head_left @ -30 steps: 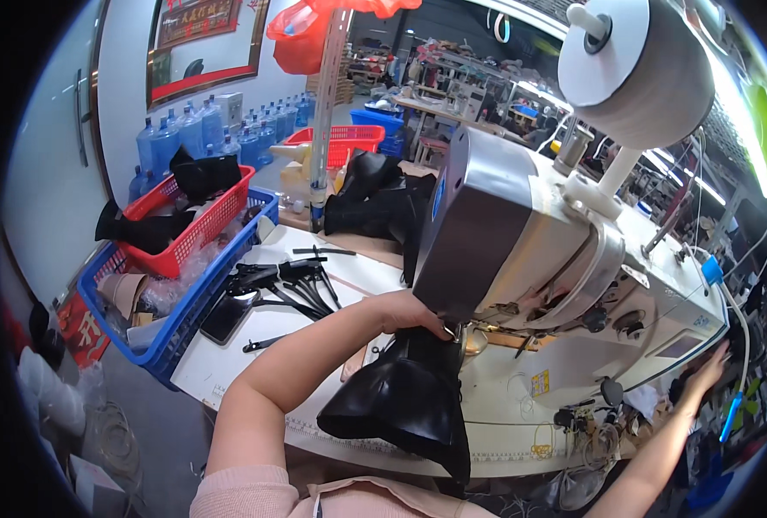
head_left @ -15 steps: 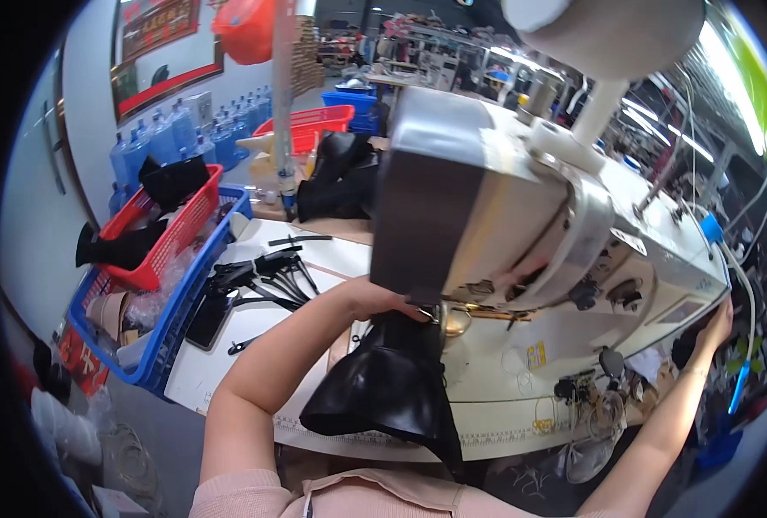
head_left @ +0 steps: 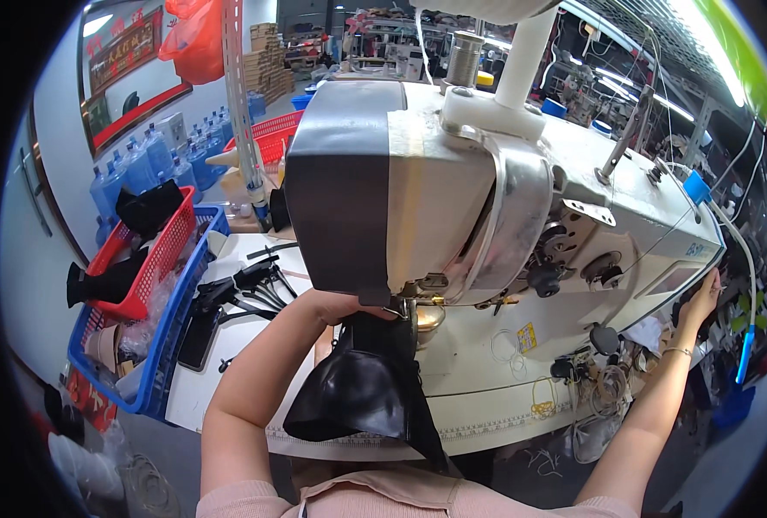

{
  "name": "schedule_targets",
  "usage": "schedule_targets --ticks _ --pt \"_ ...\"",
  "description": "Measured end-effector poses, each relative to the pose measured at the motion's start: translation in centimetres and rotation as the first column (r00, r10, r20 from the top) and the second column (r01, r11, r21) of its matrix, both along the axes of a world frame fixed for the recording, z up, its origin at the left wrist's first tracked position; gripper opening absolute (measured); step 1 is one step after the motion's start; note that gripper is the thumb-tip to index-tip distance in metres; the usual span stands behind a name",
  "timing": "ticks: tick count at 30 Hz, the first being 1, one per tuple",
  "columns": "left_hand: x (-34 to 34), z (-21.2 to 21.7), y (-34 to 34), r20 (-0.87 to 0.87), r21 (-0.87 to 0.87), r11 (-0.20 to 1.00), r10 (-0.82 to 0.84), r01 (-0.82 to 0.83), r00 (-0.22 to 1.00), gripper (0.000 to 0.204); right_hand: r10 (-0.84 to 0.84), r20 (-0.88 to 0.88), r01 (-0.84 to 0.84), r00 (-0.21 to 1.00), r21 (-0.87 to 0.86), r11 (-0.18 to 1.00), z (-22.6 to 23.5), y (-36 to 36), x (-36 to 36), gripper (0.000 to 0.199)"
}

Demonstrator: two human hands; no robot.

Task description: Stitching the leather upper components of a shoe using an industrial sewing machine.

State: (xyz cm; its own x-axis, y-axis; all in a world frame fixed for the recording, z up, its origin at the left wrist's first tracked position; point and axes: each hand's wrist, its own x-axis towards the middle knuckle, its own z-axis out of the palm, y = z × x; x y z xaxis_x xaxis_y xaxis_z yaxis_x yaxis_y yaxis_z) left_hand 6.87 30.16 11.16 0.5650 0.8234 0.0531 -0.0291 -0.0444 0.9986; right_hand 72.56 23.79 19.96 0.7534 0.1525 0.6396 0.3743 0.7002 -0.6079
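A black leather boot upper (head_left: 353,388) with a wide, flared opening hangs over the front of the white sewing machine bed (head_left: 470,401). My left hand (head_left: 349,306) grips its narrow upper end beside the needle area; the machine head (head_left: 340,190) covers some of the fingers. Close to that hand is a shiny, gold-toned round part (head_left: 429,324). Far to the right, my right hand (head_left: 701,298) curls against the right end of the sewing machine (head_left: 660,233). What its fingers are closed on is hidden behind the machine's edge.
At the left, a red basket (head_left: 155,268) with black pieces rests on a blue crate (head_left: 163,363). Black straps (head_left: 245,289) and a phone (head_left: 198,341) lie on the table. Thread and scraps (head_left: 604,393) clutter the right side. A thread spool (head_left: 464,60) stands atop the machine.
My view has shifted to the right, so the machine appears further left and more of it shows. Both hands keep their places, the left at the boot upper, the right at the machine's end.
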Motion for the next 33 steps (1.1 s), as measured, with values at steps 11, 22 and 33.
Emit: schedule_targets --ticks 11,22,33 --pt "0.1 2.3 -1.3 -0.108 0.089 0.995 0.045 -0.035 0.993 0.052 0.022 0.015 -0.020 1.000 -0.139 0.990 -4.6 0.4 1.4 0.034" --pt "0.0 2.4 -1.2 -0.131 0.032 0.999 0.035 -0.031 0.991 0.054 0.004 0.092 0.009 0.996 -0.149 0.989 0.0 -0.8 -0.1 0.024" --pt "0.1 3.2 -1.8 -0.181 0.065 0.997 0.054 -0.043 0.982 0.056 0.012 0.086 -0.007 0.996 -0.053 0.999 -1.8 0.1 0.4 0.020"
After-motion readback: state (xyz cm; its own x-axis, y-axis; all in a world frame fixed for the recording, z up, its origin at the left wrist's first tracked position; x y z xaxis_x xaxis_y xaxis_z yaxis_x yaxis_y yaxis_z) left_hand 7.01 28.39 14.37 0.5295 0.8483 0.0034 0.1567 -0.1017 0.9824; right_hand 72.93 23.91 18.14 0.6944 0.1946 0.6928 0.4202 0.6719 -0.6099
